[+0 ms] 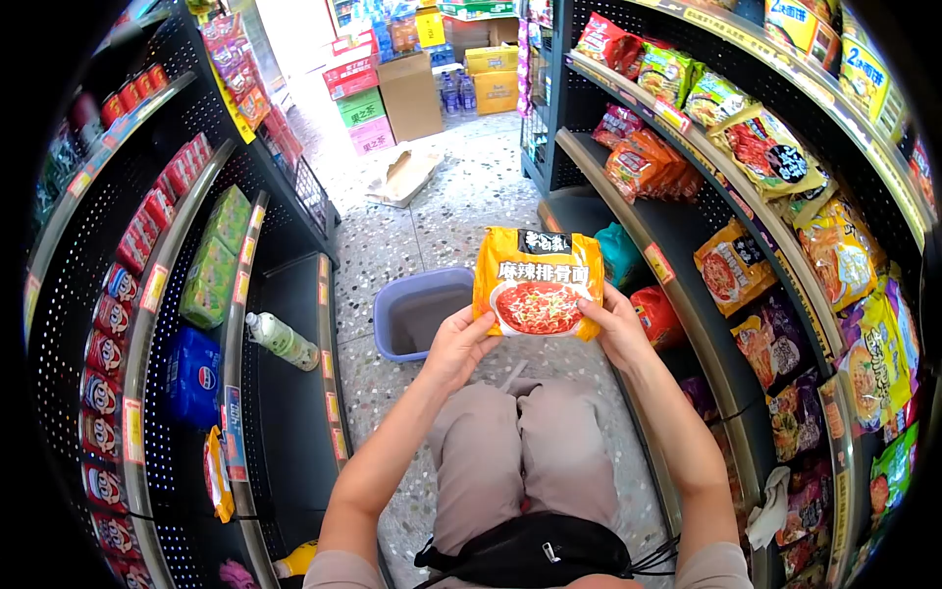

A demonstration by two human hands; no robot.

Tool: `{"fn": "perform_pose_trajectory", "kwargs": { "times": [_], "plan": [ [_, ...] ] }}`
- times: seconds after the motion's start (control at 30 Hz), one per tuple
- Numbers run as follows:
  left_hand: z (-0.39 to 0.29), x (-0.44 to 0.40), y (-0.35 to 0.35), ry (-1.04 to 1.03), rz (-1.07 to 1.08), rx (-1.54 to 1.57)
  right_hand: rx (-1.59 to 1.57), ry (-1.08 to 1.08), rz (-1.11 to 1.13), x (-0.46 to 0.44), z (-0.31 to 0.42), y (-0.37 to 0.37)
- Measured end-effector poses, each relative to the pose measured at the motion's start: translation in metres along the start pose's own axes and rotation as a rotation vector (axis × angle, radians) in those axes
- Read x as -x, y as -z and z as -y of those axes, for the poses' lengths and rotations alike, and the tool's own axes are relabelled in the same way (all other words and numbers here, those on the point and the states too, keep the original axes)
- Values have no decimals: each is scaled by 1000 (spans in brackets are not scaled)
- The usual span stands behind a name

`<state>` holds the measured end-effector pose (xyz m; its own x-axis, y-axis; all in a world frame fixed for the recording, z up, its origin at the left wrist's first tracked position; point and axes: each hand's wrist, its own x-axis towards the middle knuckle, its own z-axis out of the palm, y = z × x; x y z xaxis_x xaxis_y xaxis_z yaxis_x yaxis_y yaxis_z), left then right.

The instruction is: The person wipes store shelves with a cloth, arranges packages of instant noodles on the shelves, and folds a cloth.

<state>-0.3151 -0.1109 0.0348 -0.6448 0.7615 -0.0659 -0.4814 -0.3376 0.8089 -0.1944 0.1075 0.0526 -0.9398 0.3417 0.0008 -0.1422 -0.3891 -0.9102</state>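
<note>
Between my two hands is an orange instant noodle packet (pixel 538 285) with a picture of red noodles in a bowl, its front turned up towards me. My left hand (pixel 458 346) grips its lower left corner, thumb on the front. On the lower right edge, my right hand (pixel 616 329) pinches it the same way; the fingers behind the packet are hidden. Just beyond my left hand, a purple plastic bin (pixel 385 329) stands on the speckled floor, with grey showing inside. To the right of my right hand, a red packet (pixel 655 316) lies on the low shelf.
Shelves of noodle packets (pixel 770 157) curve along my right. Left shelves hold red cans (pixel 101 393), green cartons (pixel 209 275), a blue pack (pixel 193 375) and a bottle (pixel 283 340). Flattened cardboard (pixel 403 177) lies on the floor ahead, before stacked boxes (pixel 410 98). A white cloth (pixel 768 508) hangs at lower right.
</note>
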Motion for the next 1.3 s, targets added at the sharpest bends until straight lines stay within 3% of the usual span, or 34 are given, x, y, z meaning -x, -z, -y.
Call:
{"fn": "perform_pose_trajectory", "kwargs": {
  "times": [0.57, 0.9, 1.3],
  "plan": [
    [62, -62, -68, 157, 147, -7, -56, -51, -238, 56, 38, 88],
    [106, -107, -116, 289, 248, -71, -35, 30, -387, 84, 49, 152],
    [149, -158, -175, 329, 287, 120, -112, 110, -515, 102, 59, 208]
  ]
}}
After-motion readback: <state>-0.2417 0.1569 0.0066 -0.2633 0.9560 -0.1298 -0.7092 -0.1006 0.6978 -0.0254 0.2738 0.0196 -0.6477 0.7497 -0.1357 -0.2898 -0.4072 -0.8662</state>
